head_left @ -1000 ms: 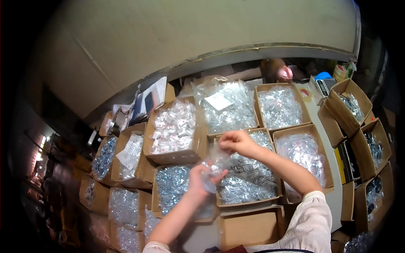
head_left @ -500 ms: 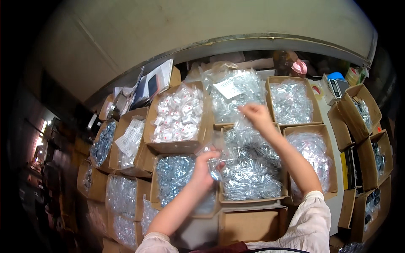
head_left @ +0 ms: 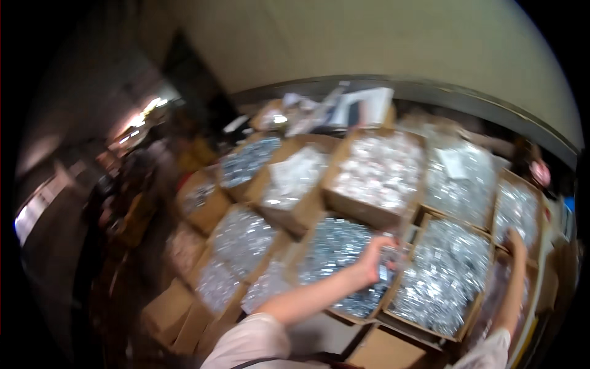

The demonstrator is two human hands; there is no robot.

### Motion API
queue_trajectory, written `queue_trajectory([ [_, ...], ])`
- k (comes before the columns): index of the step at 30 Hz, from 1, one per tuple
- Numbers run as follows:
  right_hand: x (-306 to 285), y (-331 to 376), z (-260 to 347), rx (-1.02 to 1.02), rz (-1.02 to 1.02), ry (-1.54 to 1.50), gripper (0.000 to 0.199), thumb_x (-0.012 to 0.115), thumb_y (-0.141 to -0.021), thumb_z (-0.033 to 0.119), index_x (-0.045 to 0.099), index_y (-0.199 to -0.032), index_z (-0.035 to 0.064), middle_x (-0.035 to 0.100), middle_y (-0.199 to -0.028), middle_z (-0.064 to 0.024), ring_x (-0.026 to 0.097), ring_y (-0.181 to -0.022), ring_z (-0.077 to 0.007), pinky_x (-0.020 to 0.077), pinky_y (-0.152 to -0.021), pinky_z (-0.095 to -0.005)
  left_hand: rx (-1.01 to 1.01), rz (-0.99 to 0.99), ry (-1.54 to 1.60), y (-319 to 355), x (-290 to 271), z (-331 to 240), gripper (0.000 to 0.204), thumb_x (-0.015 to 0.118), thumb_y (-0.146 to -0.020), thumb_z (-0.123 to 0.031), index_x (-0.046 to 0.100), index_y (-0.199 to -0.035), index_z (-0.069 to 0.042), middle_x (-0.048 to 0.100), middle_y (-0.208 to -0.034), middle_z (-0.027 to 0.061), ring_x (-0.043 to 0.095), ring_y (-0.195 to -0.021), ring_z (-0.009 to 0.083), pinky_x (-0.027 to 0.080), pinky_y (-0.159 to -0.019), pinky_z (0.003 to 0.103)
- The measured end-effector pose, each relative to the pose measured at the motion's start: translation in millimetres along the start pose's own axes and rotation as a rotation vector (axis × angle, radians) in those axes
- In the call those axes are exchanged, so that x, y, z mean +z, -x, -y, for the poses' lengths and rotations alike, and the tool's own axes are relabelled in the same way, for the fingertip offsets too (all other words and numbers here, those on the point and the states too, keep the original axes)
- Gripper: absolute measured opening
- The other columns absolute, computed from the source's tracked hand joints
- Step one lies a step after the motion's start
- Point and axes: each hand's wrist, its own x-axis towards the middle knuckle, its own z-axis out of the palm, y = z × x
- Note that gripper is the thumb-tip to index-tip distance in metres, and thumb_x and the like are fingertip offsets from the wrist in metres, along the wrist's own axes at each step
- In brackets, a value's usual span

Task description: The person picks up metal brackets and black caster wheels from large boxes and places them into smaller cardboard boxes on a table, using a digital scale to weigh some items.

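My left hand [head_left: 376, 259] is closed around clear plastic bags [head_left: 388, 264] that seem to contain small metal parts. It hovers over the right side of a carton of bluish bagged metal pieces [head_left: 338, 252]. Farther right, my right hand [head_left: 514, 240] is by the front edge of a carton of clear bags [head_left: 516, 212]. Its fingers are smeared by motion, so what they hold, if anything, does not show. Between my hands stands a carton filled with shiny bagged screws [head_left: 439, 277].
Behind sits a carton of small white packets [head_left: 381, 169], beside a heap of clear bags [head_left: 461, 184] with a white slip. More cartons of bags [head_left: 243, 243] stand at the left. An open carton [head_left: 387, 350] lies at the near edge. Papers [head_left: 362, 104] lean at the back.
The view has swung left, so the cartons appear farther right and blurred. My right hand has moved from above the screw carton to the right-hand carton. My left hand still grips the bags.
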Motion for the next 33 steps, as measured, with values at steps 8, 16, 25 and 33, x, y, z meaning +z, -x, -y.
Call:
queue_trajectory([
  [8, -8.1, 3.9, 43.4, 0.01, -0.328, -0.044, 0.046, 0.065, -0.087, 0.038, 0.058, -0.09, -0.0075, 0.059, -0.079, -0.0268, 0.055, -0.073, -0.0379, 0.0435, -0.071, -0.046, 0.054, 0.082, 0.057, 37.3, -4.8, 26.6, 0.012, 0.053, -0.079, -0.013, 0.058, -0.089, -0.007, 0.058, -0.067, 0.0035, 0.051, -0.048, 0.011, 0.03, -0.035, 0.02],
  [16, -60.8, 43.9, -13.7, 0.008, -0.426, -0.17, 0.036, 0.059, -0.089, 0.026, 0.067, -0.116, 0.0039, 0.068, -0.111, -0.0188, 0.065, -0.104, -0.0277, 0.0466, -0.093, -0.0353, 0.086, -0.045, -0.049, 66.2, -33.5, 18.3, 0.019, 0.059, -0.077, -0.016, 0.059, -0.094, -0.009, 0.063, -0.08, 0.003, 0.059, -0.066, 0.0129, 0.034, -0.047, 0.024],
  [25, -114.7, 226.9, 241.4, -0.077, -0.08, -1.362, 0.03, 0.066, -0.087, 0.011, 0.062, -0.113, -0.0027, 0.067, -0.092, -0.0091, 0.069, -0.077, -0.0203, 0.0597, -0.068, -0.0314, -0.138, 0.139, -0.209, 96.8, -33.8, 41.3, 0.037, 0.06, -0.087, -0.022, 0.052, -0.12, -0.007, 0.054, -0.084, 0.0075, 0.052, -0.062, 0.0153, 0.038, -0.041, 0.022],
  [33, -132.8, 405.2, 329.2, -0.622, 0.277, -0.787, 0.028, 0.065, -0.092, 0.019, 0.066, -0.115, 0.0033, 0.071, -0.102, -0.0086, 0.066, -0.096, -0.0152, 0.051, -0.084, -0.0317, -0.198, 0.274, -0.332, 107.5, 21.7, 111.6, 0.029, 0.067, -0.088, -0.028, 0.059, -0.107, -0.009, 0.06, -0.075, 0.0081, 0.057, -0.055, 0.0172, 0.046, -0.045, 0.027],
])
